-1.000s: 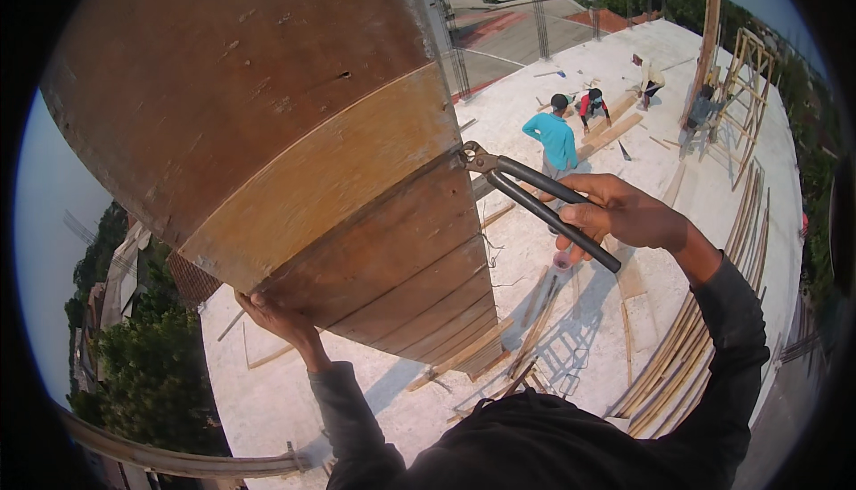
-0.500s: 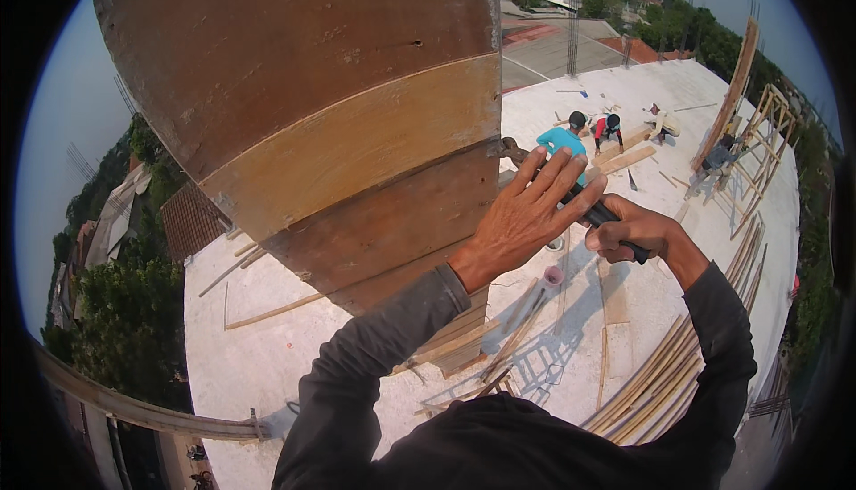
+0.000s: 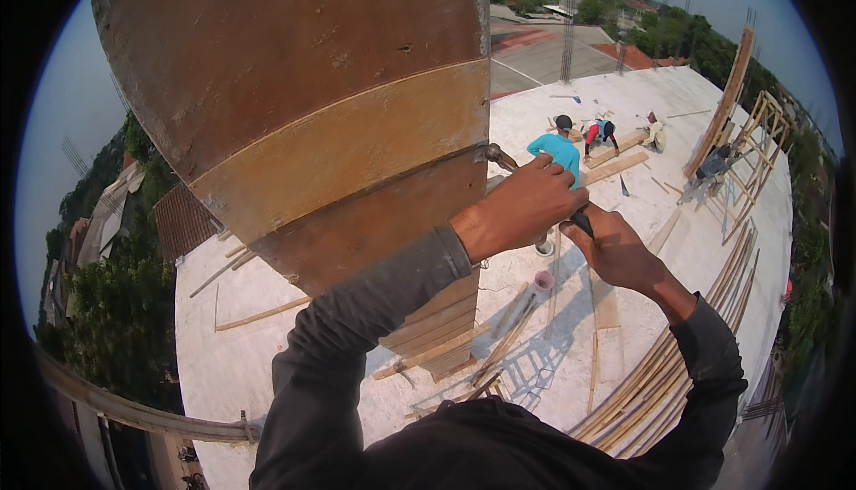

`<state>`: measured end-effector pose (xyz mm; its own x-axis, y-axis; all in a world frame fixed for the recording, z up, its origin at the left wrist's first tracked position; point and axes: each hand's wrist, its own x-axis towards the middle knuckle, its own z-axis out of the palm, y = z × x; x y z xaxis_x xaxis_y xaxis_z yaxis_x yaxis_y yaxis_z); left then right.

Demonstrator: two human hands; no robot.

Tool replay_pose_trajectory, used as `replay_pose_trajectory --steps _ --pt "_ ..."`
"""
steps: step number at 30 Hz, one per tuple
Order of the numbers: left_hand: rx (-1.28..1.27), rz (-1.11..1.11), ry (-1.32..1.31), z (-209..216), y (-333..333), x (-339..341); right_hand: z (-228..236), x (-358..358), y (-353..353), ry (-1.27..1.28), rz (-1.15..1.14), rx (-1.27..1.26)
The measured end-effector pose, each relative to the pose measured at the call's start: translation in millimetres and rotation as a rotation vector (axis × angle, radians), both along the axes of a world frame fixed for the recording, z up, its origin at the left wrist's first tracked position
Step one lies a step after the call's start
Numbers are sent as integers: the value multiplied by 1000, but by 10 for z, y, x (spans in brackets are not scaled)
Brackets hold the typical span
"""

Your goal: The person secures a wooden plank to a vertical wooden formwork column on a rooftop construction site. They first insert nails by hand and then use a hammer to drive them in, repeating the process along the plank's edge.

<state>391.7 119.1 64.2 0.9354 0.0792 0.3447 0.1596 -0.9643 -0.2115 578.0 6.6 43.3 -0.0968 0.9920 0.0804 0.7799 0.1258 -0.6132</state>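
A tall brown wooden panel (image 3: 294,53) with a lighter band (image 3: 348,142) across it rises in front of me on the left. At its right edge is the dark metal head of a hammer (image 3: 501,158), apparently touching the edge. My left hand (image 3: 522,209) is closed over the handle, its fingers curled down. Beside it, my right hand (image 3: 620,245) grips the black end of the handle. Most of the handle is hidden by my hands. Whether the head is hooked on a nail cannot be made out.
Far below lies a pale roof slab (image 3: 508,267) with bamboo poles (image 3: 651,392), planks and a pink pipe opening (image 3: 543,280). Several people work there, one in a turquoise shirt (image 3: 557,147). A timber frame (image 3: 758,142) stands at right. A curved beam (image 3: 143,410) runs at lower left.
My left hand has gone from lying flat with stretched fingers to curling round the hammer handle. Both hands have shifted slightly left, and the whole view has turned a little.
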Motion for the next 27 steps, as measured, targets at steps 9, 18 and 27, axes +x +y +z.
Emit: replay_pose_trajectory --steps 9,18,27 --pt "1017 453 -496 2011 366 -492 71 28 19 -129 10 11" --pt "998 574 20 2177 532 -470 164 -58 -165 -240 30 83" --pt "1155 406 -246 2066 657 -436 392 -311 -334 -152 -103 -126"
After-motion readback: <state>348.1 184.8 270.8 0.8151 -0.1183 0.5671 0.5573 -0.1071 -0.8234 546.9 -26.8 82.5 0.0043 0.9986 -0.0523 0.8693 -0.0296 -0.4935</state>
